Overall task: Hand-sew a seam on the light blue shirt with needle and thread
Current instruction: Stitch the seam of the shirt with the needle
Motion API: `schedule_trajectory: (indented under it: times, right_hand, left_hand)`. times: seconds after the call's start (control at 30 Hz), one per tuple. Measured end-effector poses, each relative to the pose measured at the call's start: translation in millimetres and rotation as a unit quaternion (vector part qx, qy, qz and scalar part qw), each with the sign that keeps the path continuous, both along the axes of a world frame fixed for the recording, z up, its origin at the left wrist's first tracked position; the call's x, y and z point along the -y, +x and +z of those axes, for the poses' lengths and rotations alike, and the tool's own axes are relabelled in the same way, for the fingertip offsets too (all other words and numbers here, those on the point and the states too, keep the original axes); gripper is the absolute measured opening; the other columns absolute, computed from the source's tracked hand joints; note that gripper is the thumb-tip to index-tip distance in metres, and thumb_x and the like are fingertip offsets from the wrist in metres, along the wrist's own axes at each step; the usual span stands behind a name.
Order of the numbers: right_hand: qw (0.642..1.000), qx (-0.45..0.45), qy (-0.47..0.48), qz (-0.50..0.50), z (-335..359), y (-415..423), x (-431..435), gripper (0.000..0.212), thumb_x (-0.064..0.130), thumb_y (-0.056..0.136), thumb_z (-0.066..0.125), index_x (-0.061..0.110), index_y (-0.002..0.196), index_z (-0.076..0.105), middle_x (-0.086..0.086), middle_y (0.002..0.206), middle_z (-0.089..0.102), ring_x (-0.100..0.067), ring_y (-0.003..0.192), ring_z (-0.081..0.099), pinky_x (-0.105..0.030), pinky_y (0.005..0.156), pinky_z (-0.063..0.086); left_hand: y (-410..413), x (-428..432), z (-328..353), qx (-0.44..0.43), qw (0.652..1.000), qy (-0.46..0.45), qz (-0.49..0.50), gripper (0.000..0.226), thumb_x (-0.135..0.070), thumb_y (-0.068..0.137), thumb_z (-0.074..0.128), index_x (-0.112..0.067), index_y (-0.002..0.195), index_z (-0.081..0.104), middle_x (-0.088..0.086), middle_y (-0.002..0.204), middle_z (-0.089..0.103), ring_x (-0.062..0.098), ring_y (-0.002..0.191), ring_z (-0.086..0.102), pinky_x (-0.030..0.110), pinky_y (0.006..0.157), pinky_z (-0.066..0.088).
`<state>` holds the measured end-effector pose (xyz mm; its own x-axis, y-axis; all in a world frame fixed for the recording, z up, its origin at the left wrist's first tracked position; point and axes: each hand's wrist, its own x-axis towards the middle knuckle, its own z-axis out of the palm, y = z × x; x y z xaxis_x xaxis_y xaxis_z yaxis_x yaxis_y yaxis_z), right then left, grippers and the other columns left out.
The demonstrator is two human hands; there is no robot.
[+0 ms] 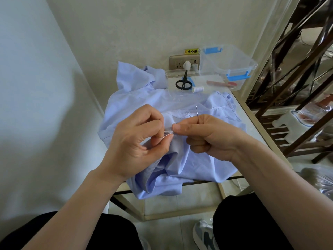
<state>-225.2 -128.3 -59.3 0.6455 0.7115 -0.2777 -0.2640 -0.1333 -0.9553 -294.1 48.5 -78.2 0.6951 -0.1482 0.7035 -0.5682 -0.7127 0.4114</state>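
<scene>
Light blue shirt [198, 159] fabric is lying bunched over the near part of the small worktop [252, 127], with a fold of it lifted between the two hands. The left hand [133, 139] is pinching the fold and a short run of white thread [164, 135] between thumb and fingertips. The right hand [207, 136] is closing narrowly on the needle [197, 112], whose tip is pointing up and away above the knuckles, while its thumb is pressing the cloth right beside the left fingertips.

A frayed raw edge is showing just beyond the hands, so the seam is looking, as a judgement, only partly sewn: a stitch is being drawn or set, and more stitches, a knot and a trim appear to be left. How many stitches are in cannot be told.

Farther back, black scissors [183, 83] and a white thread spool [197, 89] are sitting on a clear lid [173, 74], with a clear storage box with blue clasps [228, 64] at the far right, against the wall.
</scene>
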Motion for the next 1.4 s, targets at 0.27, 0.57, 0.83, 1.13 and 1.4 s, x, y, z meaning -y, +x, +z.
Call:
schedule_trajectory:
  times: [0.27, 0.57, 0.83, 1.13, 1.4]
  right_hand:
    - [0.994, 0.039, 0.074, -0.07, -2.3, -0.7, -2.4, 0.011, 0.02, 0.073, 0.068, 0.017, 0.063, 0.071, 0.011, 0.044, 0.037, -0.006, 0.042, 0.021, -0.017, 0.043, 0.016]
    - [0.969, 0.157, 0.079, -0.172, -7.9, -9.5, -11.5, 0.01, 0.01, 0.085, 0.069, 0.004, 0.078, 0.07, 0.011, 0.04, 0.029, -0.003, 0.041, 0.025, -0.007, 0.047, 0.036]
    - [0.961, 0.194, 0.062, -0.189, -11.0, -13.0, -15.8, 0.011, 0.008, 0.088, 0.068, 0.006, 0.079, 0.071, 0.014, 0.039, 0.029, -0.003, 0.039, 0.026, -0.007, 0.048, 0.031]
    - [0.961, 0.217, 0.041, -0.165, -15.1, -9.4, -15.2, 0.015, 0.014, 0.09, 0.067, 0.002, 0.087, 0.075, 0.006, 0.045, 0.038, -0.003, 0.042, 0.03, -0.007, 0.051, 0.032]
    - [0.959, 0.258, -0.031, -0.11, -14.4, -7.1, -12.7, 0.009, 0.011, 0.094, 0.063, 0.003, 0.091, 0.066, 0.007, 0.041, 0.03, -0.004, 0.038, 0.024, -0.012, 0.043, 0.023]
  left_hand:
    - [-1.3, -2.1, 2.2, 0.081, 0.988, 0.044, 0.121, 0.034, -0.018, 0.095, 0.056, -0.002, 0.067, 0.065, 0.01, 0.081, 0.058, 0.012, 0.068, 0.047, 0.015, 0.065, 0.036]
    - [-2.0, 5.1, 3.1, -0.068, 0.981, -0.134, 0.122, 0.014, -0.012, 0.087, 0.071, -0.013, 0.073, 0.067, -0.007, 0.069, 0.067, 0.012, 0.069, 0.065, 0.022, 0.068, 0.051]
    - [2.1, 2.7, 8.7, -0.23, 0.919, -0.309, 0.088, 0.019, -0.021, 0.077, 0.081, -0.011, 0.07, 0.067, 0.007, 0.067, 0.071, 0.025, 0.062, 0.068, 0.03, 0.061, 0.056]
    - [4.3, 8.3, 6.5, -0.237, 0.911, -0.309, 0.134, 0.025, -0.014, 0.078, 0.08, -0.018, 0.083, 0.057, 0.001, 0.074, 0.071, 0.018, 0.067, 0.068, 0.036, 0.067, 0.057]
    - [5.2, 13.3, 7.2, -0.188, 0.936, -0.236, 0.18, 0.031, -0.011, 0.077, 0.071, -0.026, 0.098, 0.055, -0.009, 0.069, 0.068, 0.003, 0.059, 0.06, 0.014, 0.059, 0.041]
